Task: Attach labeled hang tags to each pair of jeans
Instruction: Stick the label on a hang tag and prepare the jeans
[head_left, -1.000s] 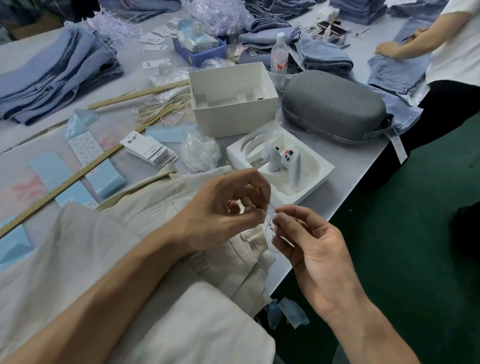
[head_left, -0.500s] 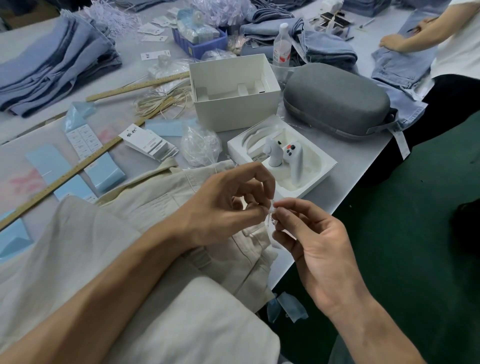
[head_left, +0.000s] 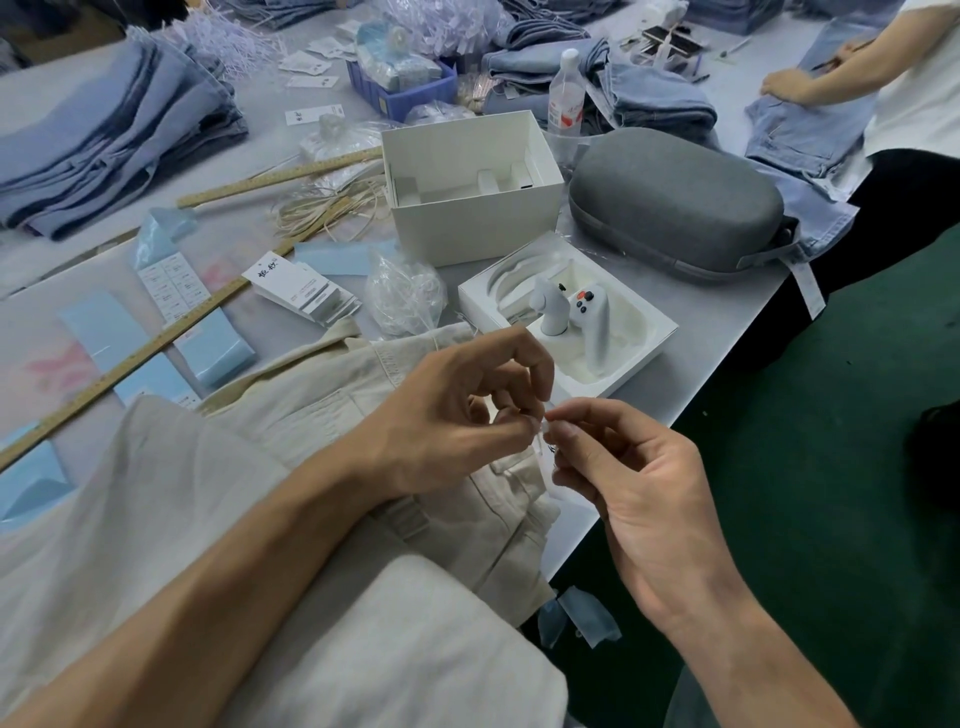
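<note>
**Both hands pinching a small clear fastener over the cream jeans**

Your left hand (head_left: 457, 415) sits above the cream-coloured denim jeans (head_left: 322, 415), fingers curled, thumb and forefinger pinched together at the tip. Your right hand (head_left: 639, 483) meets it from the other side, thumb and forefinger also pinched. Between the two pinches is a tiny clear plastic fastener (head_left: 544, 427); it is too small to tell its exact shape. A scrap of white printed tag (head_left: 551, 448) shows just below your right fingertips, mostly hidden by them.

The jeans lie spread across the near edge of the pale grey work table (head_left: 717, 322), waistband and a belt loop under your hands, with more cream fabric bunched at the bottom of the view.

Beyond the jeans, to the left: a fanned stack of white hang tags with black script (head_left: 301, 291), touching a long wooden ruler (head_left: 135, 353) that runs diagonally. Light blue paper slips (head_left: 213, 348) lie either side of the ruler. A crumpled clear plastic bag (head_left: 405, 296) sits just beside the tags.

Farther back: an open white cardboard box (head_left: 472, 192), a white moulded tray holding white handheld controllers (head_left: 571, 322), and a grey oval fabric case (head_left: 675, 202). Folded blue jeans (head_left: 104, 135) are stacked at far left. Another person's arm (head_left: 821, 78) rests on blue denim at top right.
</note>
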